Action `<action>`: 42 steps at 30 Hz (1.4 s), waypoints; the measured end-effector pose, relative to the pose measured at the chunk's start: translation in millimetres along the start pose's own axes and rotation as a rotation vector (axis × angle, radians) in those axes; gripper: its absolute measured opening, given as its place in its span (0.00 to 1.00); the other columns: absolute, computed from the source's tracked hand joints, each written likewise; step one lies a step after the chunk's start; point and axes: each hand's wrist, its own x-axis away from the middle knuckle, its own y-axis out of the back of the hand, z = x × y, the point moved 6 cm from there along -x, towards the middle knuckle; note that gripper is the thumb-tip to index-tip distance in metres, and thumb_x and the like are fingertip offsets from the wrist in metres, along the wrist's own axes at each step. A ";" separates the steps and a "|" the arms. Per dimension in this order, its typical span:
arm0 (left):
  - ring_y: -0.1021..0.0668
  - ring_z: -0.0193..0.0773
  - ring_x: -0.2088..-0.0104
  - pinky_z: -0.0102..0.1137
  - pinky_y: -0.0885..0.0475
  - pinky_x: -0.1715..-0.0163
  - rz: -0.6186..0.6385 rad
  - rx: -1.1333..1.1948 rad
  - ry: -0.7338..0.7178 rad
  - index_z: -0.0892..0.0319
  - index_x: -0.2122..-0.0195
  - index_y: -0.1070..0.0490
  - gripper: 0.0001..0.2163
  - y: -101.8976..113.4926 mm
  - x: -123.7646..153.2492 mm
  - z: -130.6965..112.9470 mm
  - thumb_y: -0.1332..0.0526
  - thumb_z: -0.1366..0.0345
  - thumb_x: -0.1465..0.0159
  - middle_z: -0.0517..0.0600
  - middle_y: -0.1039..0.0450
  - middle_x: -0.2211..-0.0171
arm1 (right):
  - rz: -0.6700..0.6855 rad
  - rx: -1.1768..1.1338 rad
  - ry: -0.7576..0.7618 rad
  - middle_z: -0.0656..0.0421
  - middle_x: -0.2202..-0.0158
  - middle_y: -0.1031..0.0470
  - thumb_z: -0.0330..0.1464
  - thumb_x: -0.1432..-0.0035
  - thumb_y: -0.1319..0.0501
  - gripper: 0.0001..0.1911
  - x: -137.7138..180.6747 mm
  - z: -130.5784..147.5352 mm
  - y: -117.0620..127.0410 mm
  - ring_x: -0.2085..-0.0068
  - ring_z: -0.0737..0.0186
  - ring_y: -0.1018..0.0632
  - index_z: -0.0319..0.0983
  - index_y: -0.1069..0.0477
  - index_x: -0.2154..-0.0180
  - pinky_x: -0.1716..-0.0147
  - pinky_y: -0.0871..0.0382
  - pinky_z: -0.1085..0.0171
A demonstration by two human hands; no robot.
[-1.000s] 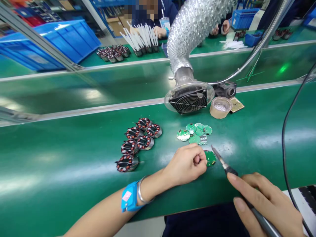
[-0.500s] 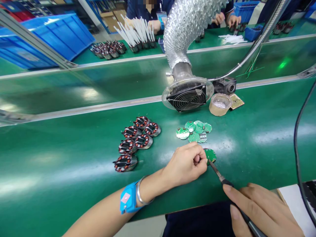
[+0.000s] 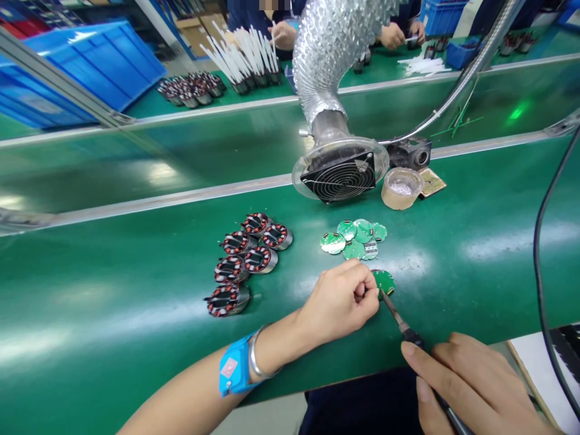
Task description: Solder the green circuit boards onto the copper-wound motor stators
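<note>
My left hand (image 3: 344, 296), with a blue wrist strap (image 3: 235, 365) and a bangle, is closed in a pinch at the left edge of a round green circuit board (image 3: 385, 281). What its fingertips hold is too small and covered to make out. In my right hand (image 3: 471, 380) is a soldering iron (image 3: 410, 332), gripped by the handle. Its tip meets the board's lower left edge, right beside my left fingertips. Beyond the left hand lies a loose group of round green circuit boards (image 3: 354, 249). Several wound motor stators (image 3: 260, 258) stand together to the left.
A fume duct with a fan (image 3: 342, 175) hangs over the bench's far side. Near it sit a round tub (image 3: 402, 188) and a small square tin (image 3: 432, 183). A black cable (image 3: 539, 241) runs down the right. Two people work across the bench.
The view has shifted slightly. Both my hands keep their grips, and the iron's tip stays at the board. Across the bench, the co-workers' hands have moved.
</note>
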 end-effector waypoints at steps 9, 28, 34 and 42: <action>0.34 0.28 0.77 0.23 0.39 0.78 0.020 0.016 -0.001 0.60 0.76 0.33 0.04 0.1 -1.9 -1.2 0.42 0.75 0.46 0.44 0.37 0.78 | -0.106 -0.046 -0.075 0.57 0.71 0.22 0.28 0.40 0.43 0.16 16.9 -19.7 14.9 0.70 0.60 0.20 0.41 0.28 0.51 0.70 0.24 0.61; 0.33 0.30 0.76 0.25 0.38 0.76 0.106 0.107 0.168 0.60 0.76 0.33 0.04 8.2 -8.0 11.3 0.39 0.74 0.47 0.43 0.36 0.78 | -0.253 -0.295 -0.253 0.53 0.56 0.21 0.22 0.45 0.38 0.18 -10.1 -53.4 -57.9 0.58 0.58 0.20 0.41 0.32 0.53 0.57 0.24 0.58; 0.27 0.32 0.69 0.26 0.31 0.67 0.297 0.097 -0.041 0.60 0.68 0.27 0.01 24.3 1.2 30.0 0.36 0.69 0.40 0.48 0.28 0.69 | -0.274 -0.300 -0.221 0.52 0.56 0.21 0.22 0.45 0.38 0.19 -9.3 -53.1 -58.3 0.57 0.56 0.20 0.42 0.32 0.52 0.59 0.24 0.56; 0.24 0.32 0.67 0.26 0.27 0.63 0.380 0.203 -0.175 0.58 0.60 0.22 0.09 15.9 6.5 20.0 0.42 0.71 0.35 0.52 0.26 0.63 | -0.286 -0.288 -0.188 0.52 0.56 0.21 0.20 0.46 0.38 0.20 -11.4 -51.7 -56.4 0.56 0.56 0.21 0.40 0.32 0.51 0.58 0.25 0.57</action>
